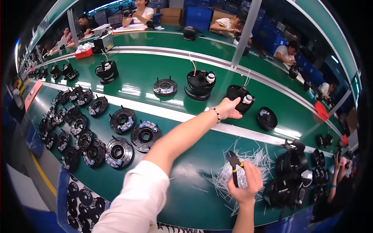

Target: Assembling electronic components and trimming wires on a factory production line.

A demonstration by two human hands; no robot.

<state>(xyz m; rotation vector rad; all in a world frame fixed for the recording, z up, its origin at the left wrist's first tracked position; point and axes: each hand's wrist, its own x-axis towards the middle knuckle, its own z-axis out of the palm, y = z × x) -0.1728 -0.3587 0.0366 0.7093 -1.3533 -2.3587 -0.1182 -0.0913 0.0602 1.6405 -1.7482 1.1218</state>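
Observation:
My left hand (228, 108) reaches across to a black round housing (240, 97) with a white fitting and thin wires on top. Its thumb and fingers are around the housing's near left side, and they hide part of its base. In my right hand (248, 181) are diagonal cutters (234, 165) with black and yellow handles, jaws pointing away from me. Under the cutters lies a pile of clear plastic strips (256, 165), like cut cable-tie ends. A similar housing (200, 84) stands to the left, and a small black round cover (267, 118) lies to the right.
Several black discs with circuit boards (145, 136) cover the left bench. Black moulded parts (291, 171) are heaped at right. Another housing (106, 72) and a flat disc (165, 87) sit on the green belt. A metal post (245, 35) rises beyond; co-workers sit across.

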